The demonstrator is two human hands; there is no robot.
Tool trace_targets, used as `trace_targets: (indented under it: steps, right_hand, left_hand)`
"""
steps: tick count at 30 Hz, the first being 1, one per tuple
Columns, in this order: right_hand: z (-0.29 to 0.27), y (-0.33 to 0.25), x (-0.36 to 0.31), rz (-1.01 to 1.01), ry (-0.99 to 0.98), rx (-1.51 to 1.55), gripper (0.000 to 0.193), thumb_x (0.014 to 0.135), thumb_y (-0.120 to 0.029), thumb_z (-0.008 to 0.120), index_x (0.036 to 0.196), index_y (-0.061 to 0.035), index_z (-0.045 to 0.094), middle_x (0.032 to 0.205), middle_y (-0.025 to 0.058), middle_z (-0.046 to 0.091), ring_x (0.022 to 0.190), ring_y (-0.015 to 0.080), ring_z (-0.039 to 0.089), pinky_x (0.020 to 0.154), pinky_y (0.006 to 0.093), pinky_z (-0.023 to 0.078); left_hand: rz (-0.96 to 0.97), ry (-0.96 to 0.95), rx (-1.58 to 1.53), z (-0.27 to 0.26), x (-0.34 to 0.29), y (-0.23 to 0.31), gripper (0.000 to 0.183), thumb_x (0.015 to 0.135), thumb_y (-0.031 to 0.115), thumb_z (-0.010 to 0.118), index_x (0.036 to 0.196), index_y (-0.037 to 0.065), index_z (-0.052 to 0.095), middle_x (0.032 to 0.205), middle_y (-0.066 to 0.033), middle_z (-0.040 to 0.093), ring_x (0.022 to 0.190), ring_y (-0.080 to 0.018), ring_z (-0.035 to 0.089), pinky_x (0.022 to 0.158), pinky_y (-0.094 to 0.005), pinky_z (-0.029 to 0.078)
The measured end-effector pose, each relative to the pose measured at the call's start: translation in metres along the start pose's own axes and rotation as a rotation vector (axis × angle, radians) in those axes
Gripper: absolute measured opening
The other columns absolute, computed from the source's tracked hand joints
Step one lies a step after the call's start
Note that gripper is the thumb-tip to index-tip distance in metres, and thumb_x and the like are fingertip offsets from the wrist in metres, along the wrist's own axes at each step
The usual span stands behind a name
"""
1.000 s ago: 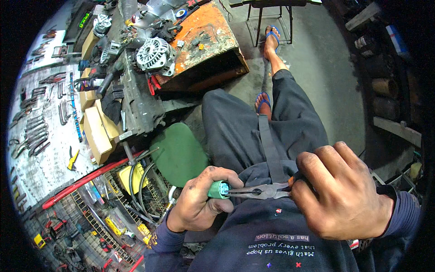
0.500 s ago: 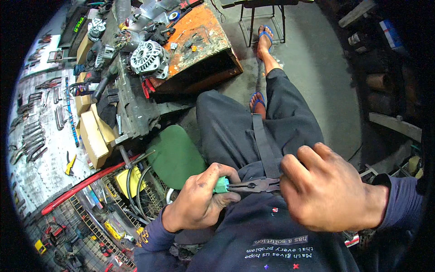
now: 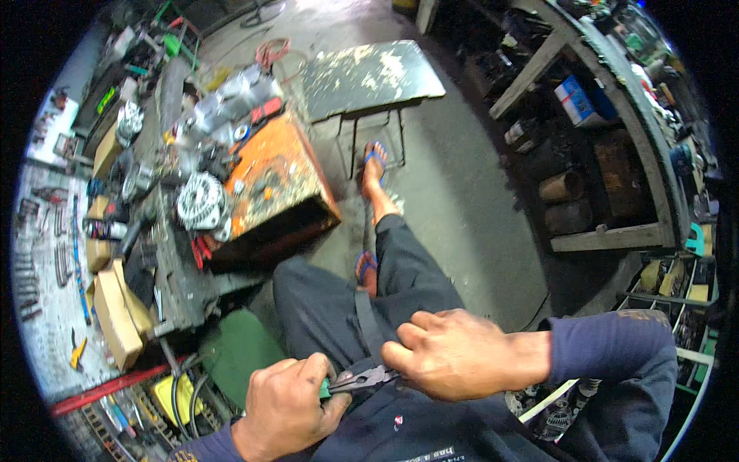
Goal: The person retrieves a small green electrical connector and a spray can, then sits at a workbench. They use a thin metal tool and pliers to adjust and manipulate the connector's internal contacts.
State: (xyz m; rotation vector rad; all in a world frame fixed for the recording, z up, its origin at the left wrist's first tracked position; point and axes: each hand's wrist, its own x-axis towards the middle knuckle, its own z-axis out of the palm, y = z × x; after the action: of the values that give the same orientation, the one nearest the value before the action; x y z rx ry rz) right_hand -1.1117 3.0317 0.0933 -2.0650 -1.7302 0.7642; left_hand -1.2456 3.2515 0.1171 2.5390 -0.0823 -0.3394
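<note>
My left hand pinches a small green plastic piece, possibly a connector, between thumb and fingers. Most of that piece is hidden by the fingers. A pair of needle-nose pliers is gripped in my right hand, its handles covered by the closed fist. The plier jaws point left, with their tips at the green piece; whether they bite on it I cannot tell. Both hands are held above my lap, over the dark apron.
Ahead on the left, an alternator sits beside an orange, paint-worn cabinet. A green stool seat is near my left knee. Beyond my foot stands a small worn table. Wooden shelving lines the right, and a tool board the left.
The view has swung up and to the right, showing more of the floor and shelving. Both hands appear lower and further left, still holding the green piece and the pliers.
</note>
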Motion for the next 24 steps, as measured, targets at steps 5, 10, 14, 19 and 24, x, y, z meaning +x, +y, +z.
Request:
trace_targets:
  steps: [5, 10, 14, 19, 24]
  right_hand:
    - [-0.001, 0.011, -0.007, 0.067, -0.058, 0.071, 0.024, 0.087, -0.018, 0.063, 0.103, -0.0010, 0.060, 0.089, 0.0184, 0.069, 0.084, 0.0357, 0.073, 0.066, 0.0480, 0.062]
    - [-0.020, 0.013, -0.015, -0.042, 0.052, -0.042, 0.021, 0.087, -0.020, 0.062, 0.099, -0.0018, 0.061, 0.084, 0.0170, 0.067, 0.080, 0.0351, 0.072, 0.060, 0.0460, 0.061]
    - [-0.054, 0.051, -0.042, 0.219, 0.051, -0.157, 0.015, 0.084, -0.014, 0.068, 0.099, -0.0104, 0.066, 0.097, 0.0152, 0.072, 0.087, 0.0327, 0.074, 0.069, 0.0473, 0.062]
    - [-0.026, 0.043, -0.056, 0.403, -0.013, -0.020, 0.033, 0.069, -0.008, 0.075, 0.097, -0.0066, 0.057, 0.087, 0.0161, 0.061, 0.087, 0.0407, 0.066, 0.072, 0.0508, 0.055]
    - [-0.003, 0.015, -0.021, 0.255, 0.358, 0.237, 0.034, 0.071, 0.000, 0.074, 0.099, 0.0008, 0.055, 0.089, 0.0186, 0.058, 0.079, 0.0413, 0.064, 0.067, 0.0469, 0.052]
  left_hand:
    - [0.137, 0.189, 0.267, 0.025, 0.016, -0.008, 0.028, 0.072, 0.018, 0.084, 0.072, 0.010, 0.057, 0.062, -0.0105, 0.056, 0.056, -0.0315, 0.057, 0.052, -0.0418, 0.045]
    - [0.159, 0.193, 0.057, 0.024, 0.012, 0.001, 0.030, 0.075, 0.018, 0.081, 0.067, 0.011, 0.053, 0.057, -0.0102, 0.053, 0.050, -0.0324, 0.051, 0.049, -0.0435, 0.041]
    - [-0.239, 0.312, 0.367, 0.006, -0.031, -0.077, 0.025, 0.083, 0.018, 0.076, 0.072, 0.005, 0.058, 0.063, -0.0170, 0.059, 0.059, -0.0364, 0.061, 0.055, -0.0445, 0.048]
    - [-0.209, 0.313, -0.235, 0.010, 0.002, -0.056, 0.037, 0.094, 0.029, 0.076, 0.072, 0.006, 0.057, 0.063, -0.0164, 0.055, 0.051, -0.0326, 0.055, 0.051, -0.0397, 0.044]
    - [-0.197, 0.462, -0.634, 0.036, -0.007, -0.053, 0.032, 0.085, 0.016, 0.086, 0.073, 0.005, 0.058, 0.062, -0.0035, 0.055, 0.057, -0.0074, 0.051, 0.052, -0.0280, 0.041]
